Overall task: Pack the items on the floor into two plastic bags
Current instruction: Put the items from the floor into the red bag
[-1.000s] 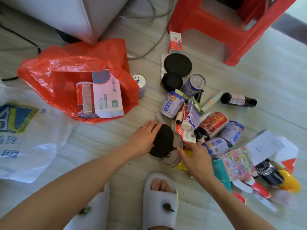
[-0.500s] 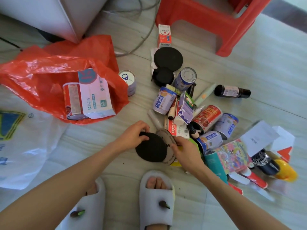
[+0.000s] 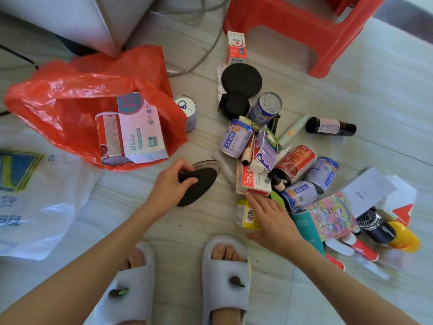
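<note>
You've lifted the flat black round pad [image 3: 198,186] clear of the pile, and your right hand [image 3: 273,219] has let it go, so it can head for the red plastic bag [image 3: 70,106] to its left. Your left hand [image 3: 169,186] has its grip pinched on the pad's edge; the right, fingers spread, rests on the yellow box [image 3: 244,213].

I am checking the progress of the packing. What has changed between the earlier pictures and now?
The left hand has gripped the black pads and lifted them off the floor, tilted, towards the red bag. The right hand has let go of them and now lies open over the yellow box. The tissue box and red can in the bag and the pile of cans look unmoved.
</note>
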The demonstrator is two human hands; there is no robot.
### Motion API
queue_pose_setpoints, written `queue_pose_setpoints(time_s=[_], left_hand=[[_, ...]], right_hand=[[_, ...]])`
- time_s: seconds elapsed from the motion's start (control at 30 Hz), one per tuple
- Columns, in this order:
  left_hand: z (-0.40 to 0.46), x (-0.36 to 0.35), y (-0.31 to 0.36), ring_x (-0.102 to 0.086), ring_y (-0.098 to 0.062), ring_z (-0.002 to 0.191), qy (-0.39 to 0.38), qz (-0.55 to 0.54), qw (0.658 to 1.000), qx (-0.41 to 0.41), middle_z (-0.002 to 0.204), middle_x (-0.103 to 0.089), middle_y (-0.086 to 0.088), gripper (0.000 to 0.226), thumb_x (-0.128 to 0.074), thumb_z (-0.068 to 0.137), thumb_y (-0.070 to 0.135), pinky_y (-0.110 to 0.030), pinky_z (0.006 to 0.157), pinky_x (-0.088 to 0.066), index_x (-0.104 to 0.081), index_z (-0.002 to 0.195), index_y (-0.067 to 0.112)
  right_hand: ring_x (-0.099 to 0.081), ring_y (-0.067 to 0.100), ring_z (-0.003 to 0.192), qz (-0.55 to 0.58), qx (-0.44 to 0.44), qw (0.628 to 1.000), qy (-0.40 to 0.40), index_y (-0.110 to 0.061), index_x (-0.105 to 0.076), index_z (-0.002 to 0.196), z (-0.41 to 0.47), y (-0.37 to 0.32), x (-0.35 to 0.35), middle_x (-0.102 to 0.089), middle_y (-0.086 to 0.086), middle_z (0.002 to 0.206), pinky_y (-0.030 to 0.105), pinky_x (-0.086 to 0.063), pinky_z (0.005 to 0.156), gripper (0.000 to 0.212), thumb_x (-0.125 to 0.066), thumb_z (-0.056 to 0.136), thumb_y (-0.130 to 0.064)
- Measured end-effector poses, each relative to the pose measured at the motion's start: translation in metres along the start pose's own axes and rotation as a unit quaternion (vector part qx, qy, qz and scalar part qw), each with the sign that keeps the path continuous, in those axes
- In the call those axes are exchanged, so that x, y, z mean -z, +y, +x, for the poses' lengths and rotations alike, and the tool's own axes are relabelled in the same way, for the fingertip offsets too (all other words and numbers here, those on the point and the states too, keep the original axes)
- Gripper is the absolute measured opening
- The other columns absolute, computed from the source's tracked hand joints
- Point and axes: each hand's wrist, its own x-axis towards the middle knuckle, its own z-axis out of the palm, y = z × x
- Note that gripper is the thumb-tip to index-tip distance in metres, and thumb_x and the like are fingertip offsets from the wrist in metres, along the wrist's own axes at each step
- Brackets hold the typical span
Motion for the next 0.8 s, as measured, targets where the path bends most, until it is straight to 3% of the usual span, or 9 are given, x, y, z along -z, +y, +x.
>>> queue_pose_setpoints(time_s=[0.1, 0.2, 0.37, 0.5, 0.57, 0.63, 0.7, 0.8], left_hand=[[-0.009, 0.011, -0.004, -0.053, -0.003, 0.085, 0.021, -0.017, 1.0, 0.015, 0.085, -0.056, 0.015, 0.014, -0.066, 0.082, 0.014, -0.011, 0.073, -0.039, -0.055, 0.09, 0.019], [-0.02, 0.023, -0.005, -0.054, -0.007, 0.091, 0.042, -0.038, 0.998, 0.025, 0.088, -0.055, 0.018, 0.019, -0.066, 0.082, 0.014, -0.013, 0.077, -0.039, -0.053, 0.089, 0.025], [-0.034, 0.058, -0.006, -0.056, -0.011, 0.092, 0.127, -0.068, 0.989, 0.042, 0.088, -0.057, 0.013, 0.021, -0.067, 0.082, 0.012, -0.014, 0.075, -0.043, -0.052, 0.086, 0.026], [-0.042, 0.103, -0.011, -0.058, -0.006, 0.083, 0.236, -0.153, 0.955, 0.092, 0.087, -0.06, 0.008, 0.022, -0.066, 0.082, 0.008, -0.019, 0.07, -0.046, -0.053, 0.083, 0.026], [-0.045, 0.123, -0.014, -0.059, -0.008, 0.08, 0.3, -0.222, 0.918, 0.133, 0.086, -0.062, -0.001, 0.021, -0.065, 0.083, 0.008, -0.022, 0.069, -0.047, -0.052, 0.082, 0.025], [-0.042, 0.138, -0.014, -0.059, -0.012, 0.076, 0.35, -0.286, 0.878, 0.16, 0.082, -0.061, -0.005, 0.019, -0.061, 0.085, 0.007, -0.026, 0.07, -0.048, -0.049, 0.085, 0.022], [-0.035, 0.148, -0.01, -0.058, -0.01, 0.074, 0.372, -0.335, 0.85, 0.166, 0.079, -0.058, -0.001, 0.019, -0.057, 0.088, 0.005, -0.026, 0.07, -0.05, -0.045, 0.099, 0.015], [-0.016, 0.158, -0.002, -0.061, -0.01, 0.079, 0.358, -0.402, 0.828, 0.155, 0.087, -0.059, -0.001, 0.028, -0.053, 0.09, 0.002, -0.023, 0.07, -0.055, -0.039, 0.112, 0.011]], right_hand=[[-0.034, 0.025, 0.134, 0.032, -0.019, 0.998, 0.048, -0.017, -0.017, 0.147, 0.002, -0.005, 0.0, -0.033, 0.005, 0.148, 0.037, -0.03, 0.108, 0.083, -0.058, 0.082, -0.046], [-0.036, 0.021, 0.132, 0.123, -0.06, 0.989, 0.062, -0.02, -0.017, 0.147, 0.01, -0.025, 0.016, -0.035, 0.003, 0.147, 0.033, -0.032, 0.105, 0.084, -0.058, 0.08, -0.052], [-0.046, 0.016, 0.115, 0.358, -0.115, 0.922, 0.089, -0.024, -0.03, 0.141, 0.034, -0.075, 0.05, -0.045, 0.0, 0.137, 0.032, -0.04, 0.097, 0.076, -0.061, 0.079, -0.053], [-0.056, 0.012, 0.09, 0.51, -0.145, 0.846, 0.05, -0.019, -0.045, 0.126, 0.063, -0.117, 0.078, -0.058, 0.001, 0.116, 0.03, -0.048, 0.075, 0.059, -0.059, 0.08, -0.053], [-0.06, 0.014, 0.08, 0.577, -0.147, 0.804, -0.005, -0.013, -0.052, 0.116, 0.079, -0.135, 0.095, -0.064, 0.001, 0.098, 0.028, -0.046, 0.062, 0.054, -0.055, 0.082, -0.055], [-0.062, 0.018, 0.076, 0.648, -0.139, 0.747, -0.053, -0.013, -0.058, 0.108, 0.096, -0.153, 0.109, -0.067, 0.002, 0.086, 0.029, -0.047, 0.061, 0.045, -0.052, 0.086, -0.051], [-0.063, 0.021, 0.075, 0.718, -0.161, 0.673, -0.069, -0.015, -0.057, 0.112, 0.116, -0.17, 0.12, -0.065, 0.005, 0.088, 0.033, -0.052, 0.064, 0.037, -0.055, 0.088, -0.044], [-0.063, 0.025, 0.086, 0.807, -0.178, 0.56, -0.062, -0.012, -0.05, 0.124, 0.152, -0.194, 0.129, -0.063, 0.012, 0.112, 0.036, -0.054, 0.066, 0.041, -0.057, 0.089, -0.033]])
